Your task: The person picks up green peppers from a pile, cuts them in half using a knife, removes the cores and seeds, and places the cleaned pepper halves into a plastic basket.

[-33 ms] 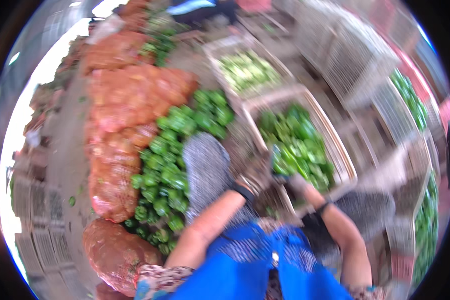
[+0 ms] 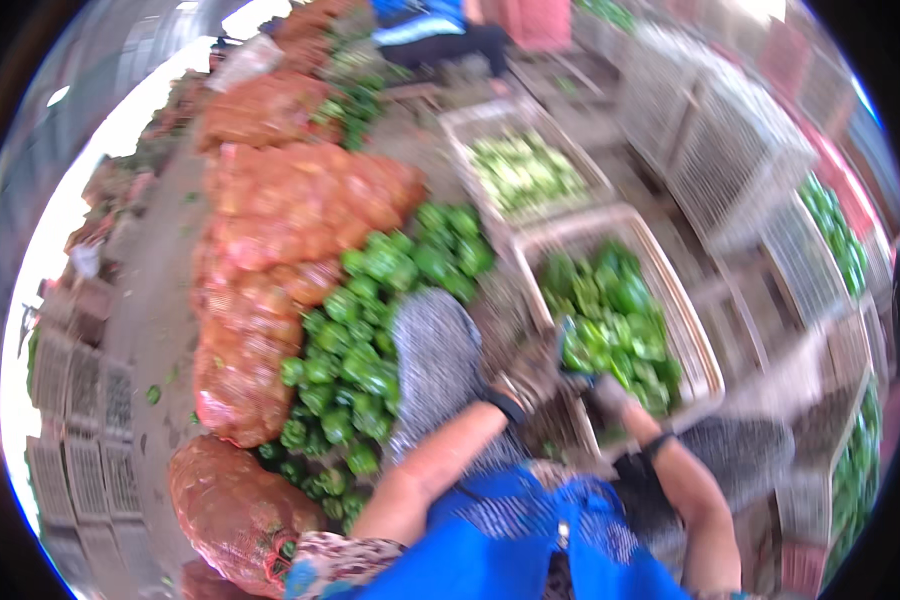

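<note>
My left hand [image 2: 532, 372], in a dark, soiled glove, is closed at the near left edge of a pale plastic crate [image 2: 708, 345]. Close beside it, my right hand [image 2: 610, 398], gloved too, has its fingers curled over the crate's near end. A small bluish-grey thing [image 2: 576, 381] shows between the two hands, too blurred to name. Cut green pepper pieces [image 2: 625, 345] lie in the crate just beyond my fingers. Whole green bell peppers [image 2: 345, 345] are heaped on the floor left of my grey-clad left knee [image 2: 435, 345].
Orange mesh sacks [image 2: 290, 205] line the left of the pepper heap; a filled reddish sack [image 2: 235, 500] stands nearer. Beyond my crate is another with pale green pieces [image 2: 525, 170]. Pale crates [image 2: 715, 130] stand stacked at right. A person in blue [image 2: 435, 30] sits at the far end.
The whole scene has shifted slightly down and right in the picture. Both hands stay close together at the crate's near end; no grip visibly changes.
</note>
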Demonstrator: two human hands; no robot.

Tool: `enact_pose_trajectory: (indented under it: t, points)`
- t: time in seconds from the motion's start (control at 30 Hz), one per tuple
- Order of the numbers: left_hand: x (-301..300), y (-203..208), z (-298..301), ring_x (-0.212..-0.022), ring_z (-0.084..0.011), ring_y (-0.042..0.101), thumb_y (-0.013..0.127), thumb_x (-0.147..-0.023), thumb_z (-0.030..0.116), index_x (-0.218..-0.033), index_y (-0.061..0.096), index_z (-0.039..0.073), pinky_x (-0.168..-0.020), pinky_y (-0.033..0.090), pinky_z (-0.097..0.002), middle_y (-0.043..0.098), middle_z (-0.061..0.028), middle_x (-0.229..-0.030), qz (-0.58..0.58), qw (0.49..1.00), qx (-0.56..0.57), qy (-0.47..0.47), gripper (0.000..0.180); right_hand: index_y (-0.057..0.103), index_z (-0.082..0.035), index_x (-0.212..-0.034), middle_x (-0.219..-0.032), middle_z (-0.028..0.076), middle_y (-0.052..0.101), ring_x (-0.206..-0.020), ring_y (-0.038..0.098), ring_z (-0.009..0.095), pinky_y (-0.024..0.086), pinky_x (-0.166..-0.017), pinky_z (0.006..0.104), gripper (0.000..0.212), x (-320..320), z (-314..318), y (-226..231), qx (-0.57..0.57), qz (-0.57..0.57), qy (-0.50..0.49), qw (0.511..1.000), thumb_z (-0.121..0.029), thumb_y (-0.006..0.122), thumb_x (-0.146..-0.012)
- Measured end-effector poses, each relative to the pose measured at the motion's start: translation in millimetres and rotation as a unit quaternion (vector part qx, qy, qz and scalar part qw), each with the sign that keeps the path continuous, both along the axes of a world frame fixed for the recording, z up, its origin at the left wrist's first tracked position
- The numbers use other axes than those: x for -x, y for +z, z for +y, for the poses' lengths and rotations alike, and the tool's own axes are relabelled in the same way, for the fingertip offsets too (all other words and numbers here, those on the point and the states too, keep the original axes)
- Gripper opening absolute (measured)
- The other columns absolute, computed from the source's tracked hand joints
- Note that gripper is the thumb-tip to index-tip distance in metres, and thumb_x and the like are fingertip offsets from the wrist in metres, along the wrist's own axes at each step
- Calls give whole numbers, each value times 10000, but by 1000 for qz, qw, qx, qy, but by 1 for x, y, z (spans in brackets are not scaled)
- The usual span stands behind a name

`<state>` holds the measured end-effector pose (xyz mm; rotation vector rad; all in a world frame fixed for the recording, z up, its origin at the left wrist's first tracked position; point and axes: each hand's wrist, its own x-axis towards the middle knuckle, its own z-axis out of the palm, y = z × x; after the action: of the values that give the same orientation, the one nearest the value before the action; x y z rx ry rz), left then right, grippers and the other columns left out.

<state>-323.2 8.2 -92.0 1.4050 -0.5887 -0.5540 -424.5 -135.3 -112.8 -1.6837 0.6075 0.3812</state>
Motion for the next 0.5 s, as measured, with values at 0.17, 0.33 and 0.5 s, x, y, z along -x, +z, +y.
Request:
enact_pose_trajectory:
  t: [0.17,0.33,0.5]
  points:
    - [-17,10,-11,-1020,-191,622,864,-700,315,-1329,380,76,-902,543,-351,599,-80,-1155,136,973,180,43,829,598,-105,-877,-589,27,483,-467,449,178,347,-415,311,190,-2,-15,26,-301,117,-131,937,-291,620,-847]
    - [-22,31,-23,-1020,-197,617,863,-706,204,-1288,406,76,-921,546,-363,589,-75,-1151,77,959,255,97,751,584,-131,-806,-594,3,475,-453,414,151,334,-418,304,182,-1,-24,52,-402,118,-205,885,-310,600,-833]
    - [-48,71,-28,-1030,-190,606,746,-759,-50,-1296,415,99,-908,552,-349,574,-62,-1171,103,936,316,116,648,594,-43,-950,-741,72,575,-444,413,97,363,-412,254,396,13,-60,18,-501,43,-236,832,-427,501,-923]
